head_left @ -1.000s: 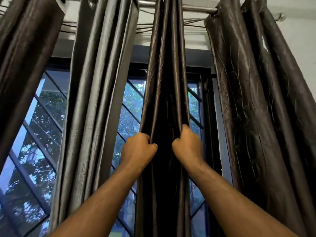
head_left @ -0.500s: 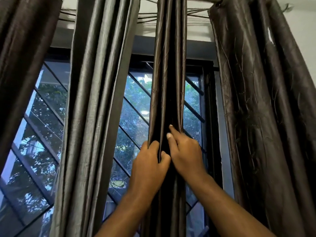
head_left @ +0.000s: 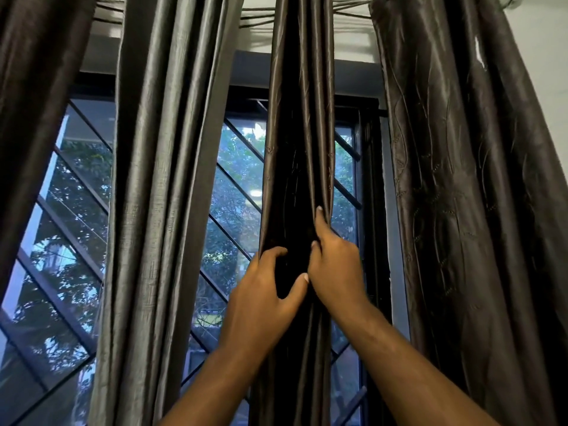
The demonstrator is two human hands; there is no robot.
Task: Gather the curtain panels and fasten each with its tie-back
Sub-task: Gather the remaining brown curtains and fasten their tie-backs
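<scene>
The narrow middle curtain panel (head_left: 302,133) hangs before the window (head_left: 236,192); the left hand (head_left: 261,296) curls fingers and thumb around its left folds, the right hand (head_left: 336,269), just beside, pinches its right folds

Lower centre of the frame: bare left forearm (head_left: 215,382) and right forearm (head_left: 408,373), bare left hand (head_left: 261,299) and right hand (head_left: 336,272) (fingernails short, pale at the tips).

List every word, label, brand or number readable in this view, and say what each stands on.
None: no readable text on the gathered curtain panel, the right-hand panel, the window or the wall.
The stitched swirls on the right-hand panel are pattern, not lettering.
</scene>
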